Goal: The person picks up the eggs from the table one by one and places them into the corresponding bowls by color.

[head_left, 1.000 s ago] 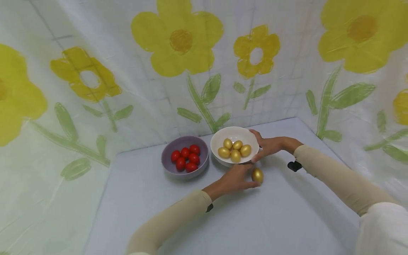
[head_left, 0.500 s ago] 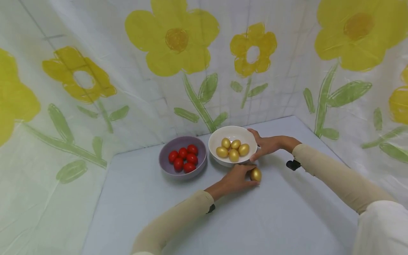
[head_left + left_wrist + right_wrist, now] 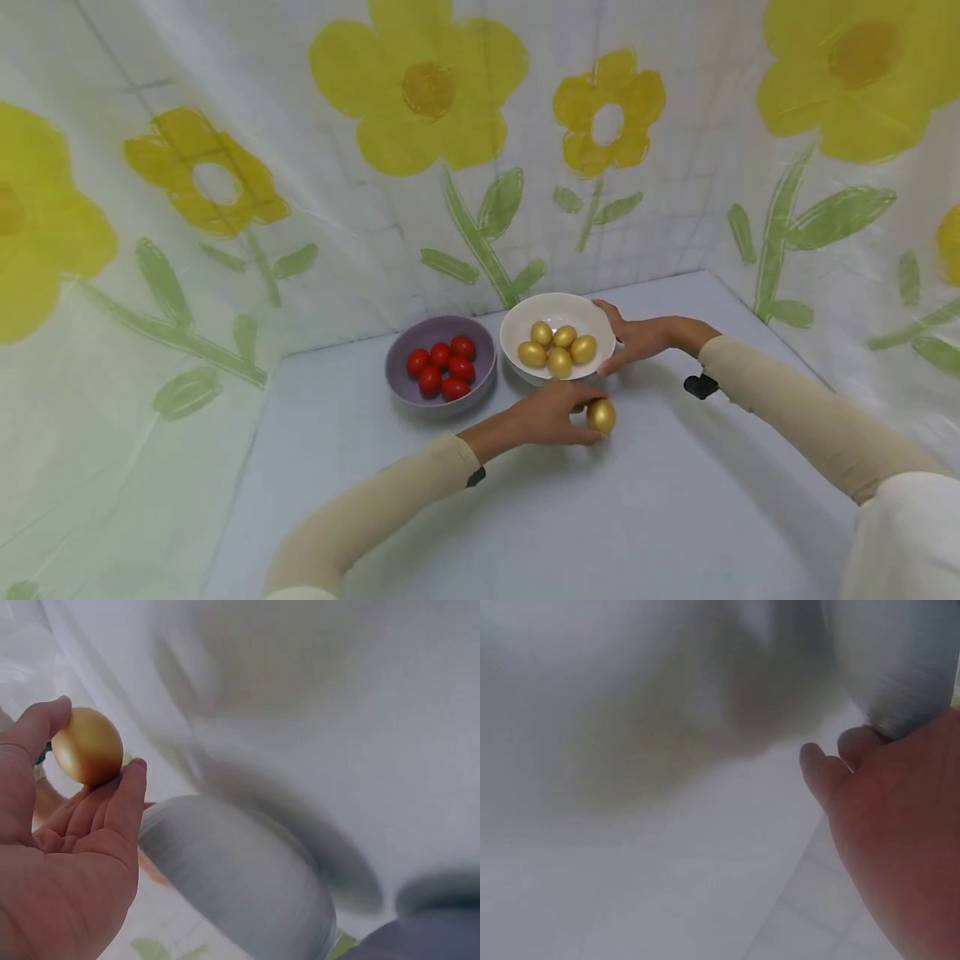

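Note:
My left hand (image 3: 553, 412) pinches a golden egg (image 3: 601, 416) between thumb and fingers, just in front of the white bowl (image 3: 517, 365). The left wrist view shows this egg (image 3: 88, 746) between the thumb tip and the fingertips. Whether it touches the table is hard to tell. Several golden eggs (image 3: 558, 362) lie in the white bowl. At that bowl's right side, my right hand (image 3: 637, 337) holds the wall, thumb towards the front and fingers towards the back. The right wrist view has the right hand (image 3: 900, 825) against the underside of the bowl (image 3: 900, 667).
A purple bowl (image 3: 397, 392) with several red eggs (image 3: 440, 367) stands just left of the white one. Both bowls are near the back edge of the pale table (image 3: 637, 517). Behind it hangs a curtain (image 3: 352, 250) printed with yellow flowers.
My left thumb and fingers have closed on the golden egg, which was standing between them before. The right hand has stayed at the white bowl. The view has shifted slightly.

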{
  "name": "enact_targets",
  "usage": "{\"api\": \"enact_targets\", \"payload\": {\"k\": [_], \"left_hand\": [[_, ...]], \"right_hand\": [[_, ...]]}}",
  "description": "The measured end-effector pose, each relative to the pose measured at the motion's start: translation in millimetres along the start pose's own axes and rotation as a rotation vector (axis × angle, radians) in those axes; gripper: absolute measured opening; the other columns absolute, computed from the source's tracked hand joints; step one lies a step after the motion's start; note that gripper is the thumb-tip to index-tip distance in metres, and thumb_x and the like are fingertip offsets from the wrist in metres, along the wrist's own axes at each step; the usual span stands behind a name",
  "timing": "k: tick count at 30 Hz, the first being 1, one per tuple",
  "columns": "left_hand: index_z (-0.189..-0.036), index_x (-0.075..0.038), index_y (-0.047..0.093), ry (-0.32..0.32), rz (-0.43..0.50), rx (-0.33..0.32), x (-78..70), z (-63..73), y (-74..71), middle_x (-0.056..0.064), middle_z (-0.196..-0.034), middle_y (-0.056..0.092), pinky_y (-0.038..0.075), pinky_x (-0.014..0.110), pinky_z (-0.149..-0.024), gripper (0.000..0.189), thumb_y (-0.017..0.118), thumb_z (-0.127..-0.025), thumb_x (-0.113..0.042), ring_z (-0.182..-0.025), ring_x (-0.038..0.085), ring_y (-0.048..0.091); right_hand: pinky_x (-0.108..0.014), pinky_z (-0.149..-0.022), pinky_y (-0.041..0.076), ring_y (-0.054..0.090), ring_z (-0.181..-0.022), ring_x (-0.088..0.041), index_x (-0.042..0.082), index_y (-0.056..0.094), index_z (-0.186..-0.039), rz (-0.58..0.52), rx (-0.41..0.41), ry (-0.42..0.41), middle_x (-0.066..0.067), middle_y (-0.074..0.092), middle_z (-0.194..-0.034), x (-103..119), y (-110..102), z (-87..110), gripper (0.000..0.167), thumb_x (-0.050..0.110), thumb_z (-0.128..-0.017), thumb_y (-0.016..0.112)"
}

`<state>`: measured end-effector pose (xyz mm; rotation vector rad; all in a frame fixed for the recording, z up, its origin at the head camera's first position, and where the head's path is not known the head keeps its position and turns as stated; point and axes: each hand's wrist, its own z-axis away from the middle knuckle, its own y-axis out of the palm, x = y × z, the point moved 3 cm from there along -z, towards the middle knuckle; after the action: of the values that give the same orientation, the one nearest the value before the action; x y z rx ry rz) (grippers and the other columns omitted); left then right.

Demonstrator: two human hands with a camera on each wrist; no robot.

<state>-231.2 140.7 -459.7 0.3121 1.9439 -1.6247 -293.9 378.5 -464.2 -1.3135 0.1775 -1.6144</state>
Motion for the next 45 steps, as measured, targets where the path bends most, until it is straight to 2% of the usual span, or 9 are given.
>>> {"api": "enact_targets", "payload": {"k": [3, 6, 12, 16, 20, 27, 30, 36, 45], "left_hand": [[-0.129, -0.008, 0.067, 0.018, 0.048, 0.015, -4.5, 2.1, -9.7, -0.004, -0.112, 0.068, 0.051, 0.013, -0.094, 0.041, 0.082, -0.095, -0.023, -0.106, 0.004, 0.065], [-0.134, -0.008, 0.067, -0.019, 0.095, 0.001, -7.1, 5.3, -23.4, -0.002, -0.121, 0.072, 0.054, 0.021, -0.1, 0.046, 0.083, -0.094, -0.023, -0.113, -0.001, 0.064], [-0.137, -0.008, 0.069, -0.125, 0.126, -0.111, 5.7, 10.3, -49.6, 0.0, -0.129, 0.073, 0.057, 0.027, -0.097, 0.051, 0.085, -0.092, -0.029, -0.116, 0.004, 0.068], [-0.137, -0.008, 0.07, -0.184, 0.045, -0.186, 24.0, 12.2, -63.6, 0.002, -0.126, 0.076, 0.057, 0.028, -0.098, 0.056, 0.085, -0.091, -0.037, -0.112, 0.012, 0.071], [-0.132, -0.012, 0.073, -0.256, -0.038, -0.224, 42.2, 11.3, -71.7, -0.003, -0.113, 0.078, 0.055, 0.027, -0.092, 0.052, 0.082, -0.092, -0.044, -0.102, 0.015, 0.069], [-0.135, -0.011, 0.072, -0.436, -0.097, -0.173, 51.2, 8.0, -78.9, 0.002, -0.124, 0.075, 0.055, 0.032, -0.1, 0.054, 0.084, -0.091, -0.041, -0.111, 0.02, 0.065], [-0.135, -0.009, 0.072, -0.479, -0.102, -0.144, 52.9, 5.5, -79.8, 0.004, -0.126, 0.075, 0.055, 0.031, -0.096, 0.058, 0.087, -0.089, -0.04, -0.11, 0.02, 0.064], [-0.128, -0.009, 0.077, -0.488, -0.07, -0.124, 64.4, -0.1, -77.5, 0.001, -0.115, 0.078, 0.051, 0.024, -0.083, 0.055, 0.095, -0.081, -0.034, -0.098, 0.016, 0.064], [-0.111, -0.007, 0.082, -0.387, -0.146, -0.067, 68.7, -12.7, -76.2, 0.003, -0.096, 0.074, 0.044, 0.022, -0.071, 0.036, 0.095, -0.082, -0.024, -0.085, 0.015, 0.054]], "right_hand": [[-0.07, -0.124, 0.015, -0.003, -0.16, -0.048, 0.012, -0.033, -0.16, -0.005, 0.006, -0.008, -0.028, -0.02, -0.171, -1, 0, 0.1, 0.136, 0.047, -0.093, 0.08], [-0.069, -0.124, 0.015, -0.001, -0.16, -0.047, 0.012, -0.033, -0.16, -0.008, 0.001, -0.011, -0.027, -0.02, -0.171, -2, 0, 0.7, 0.139, 0.049, -0.092, 0.081], [-0.069, -0.123, 0.019, 0.004, -0.159, -0.049, 0.012, -0.034, -0.159, -0.011, 0.01, -0.012, -0.027, -0.02, -0.171, -1, 0, 1.3, 0.139, 0.05, -0.092, 0.081], [-0.068, -0.123, 0.02, 0.005, -0.159, -0.05, 0.011, -0.034, -0.159, -0.016, 0.013, -0.003, -0.029, -0.017, -0.171, -1, 1, 0.3, 0.139, 0.049, -0.092, 0.081], [-0.069, -0.124, 0.018, 0.001, -0.159, -0.049, 0.013, -0.034, -0.16, -0.021, 0.016, 0.007, -0.028, -0.018, -0.171, -3, 2, 0.5, 0.138, 0.049, -0.092, 0.081], [-0.069, -0.124, 0.016, 0.001, -0.16, -0.045, 0.018, -0.03, -0.162, -0.021, 0.0, 0.021, -0.025, -0.011, -0.173, -4, 1, 0.6, 0.138, 0.052, -0.09, 0.083], [-0.07, -0.123, 0.017, 0.001, -0.16, -0.045, 0.017, -0.03, -0.162, -0.013, -0.002, 0.022, -0.025, -0.01, -0.173, -2, 1, 0.6, 0.137, 0.052, -0.09, 0.082], [-0.068, -0.124, 0.017, 0.002, -0.16, -0.043, 0.018, -0.029, -0.162, 0.004, 0.0, 0.031, -0.024, -0.01, -0.173, 1, 1, -0.5, 0.137, 0.054, -0.09, 0.082], [-0.069, -0.123, 0.015, 0.0, -0.16, -0.045, 0.017, -0.031, -0.161, -0.001, 0.005, 0.034, -0.027, -0.01, -0.173, 0, 0, 1.8, 0.139, 0.055, -0.089, 0.082]]}}
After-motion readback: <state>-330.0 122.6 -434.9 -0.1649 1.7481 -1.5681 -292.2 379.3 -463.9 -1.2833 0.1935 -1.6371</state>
